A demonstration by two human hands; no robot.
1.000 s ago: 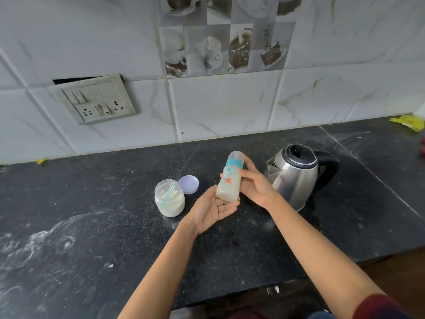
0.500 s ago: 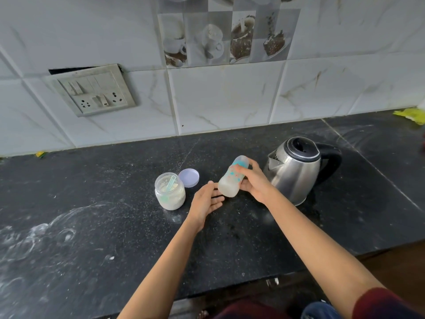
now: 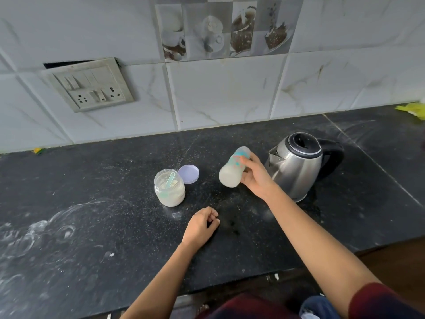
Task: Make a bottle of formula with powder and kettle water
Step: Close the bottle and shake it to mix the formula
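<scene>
My right hand [image 3: 254, 178] grips a capped baby bottle [image 3: 232, 171] with milky liquid, tilted above the counter, its base toward me and blurred. My left hand [image 3: 202, 224] rests on the black counter with its fingers curled and nothing in it. To the left stands an open glass jar of white powder [image 3: 169, 188] with a teal scoop [image 3: 169, 179] inside. Its lilac lid [image 3: 188, 174] lies flat just behind. A steel kettle [image 3: 296, 166] with a black lid and handle stands right behind my right hand.
The black counter [image 3: 103, 226] carries white powder smears at the left. A tiled wall with a switch and socket plate [image 3: 89, 85] rises behind. A yellow cloth [image 3: 411, 109] lies at the far right. The counter's front edge runs below my forearms.
My left hand let go of the bottle's base and dropped to the counter nearer me. My right hand now holds the bottle alone, tilted more steeply.
</scene>
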